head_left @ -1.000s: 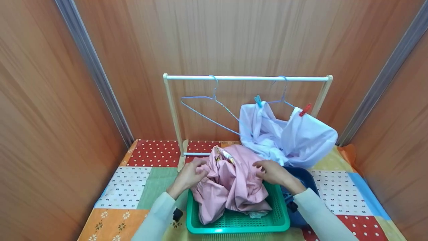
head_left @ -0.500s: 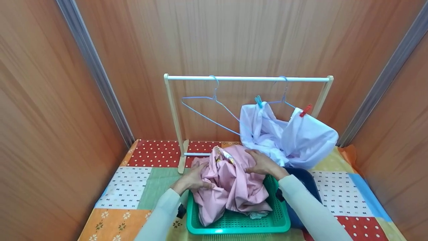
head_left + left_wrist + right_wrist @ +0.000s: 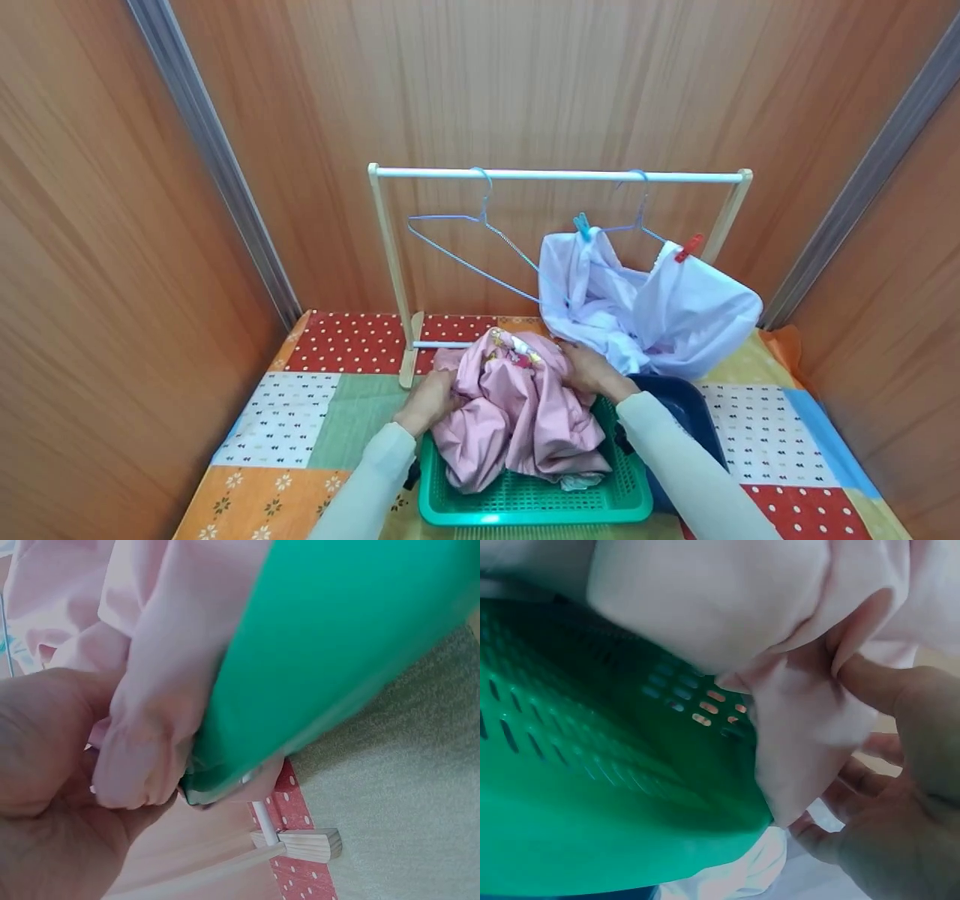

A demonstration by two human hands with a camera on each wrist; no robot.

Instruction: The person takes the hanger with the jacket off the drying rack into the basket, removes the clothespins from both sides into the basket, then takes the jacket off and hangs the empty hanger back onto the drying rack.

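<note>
A crumpled pink garment [image 3: 517,412] with a small colourful print near its top lies heaped in a green plastic basket [image 3: 536,517]. On its left side my left hand [image 3: 429,401] grips a fold; the left wrist view shows thumb and fingers [image 3: 75,787] round the pink cloth beside the basket wall. My right hand [image 3: 592,371] holds the garment's upper right side. In the right wrist view, its thumb [image 3: 874,682] presses the cloth from the front while the other fingers curl behind it. A bit of pale cloth [image 3: 581,481] peeks out under the garment.
Behind the basket stands a rack [image 3: 555,175] with a bare blue hanger [image 3: 450,244] at left. A white garment [image 3: 645,307] hangs at right, clipped by a blue peg [image 3: 582,226] and a red peg [image 3: 689,247]. A dark blue basket [image 3: 686,405] sits beside the green one.
Both hands have closed in on the pink garment, from loosely spread fingers to gripping its sides. The garment's top has shifted and more of its print shows.
</note>
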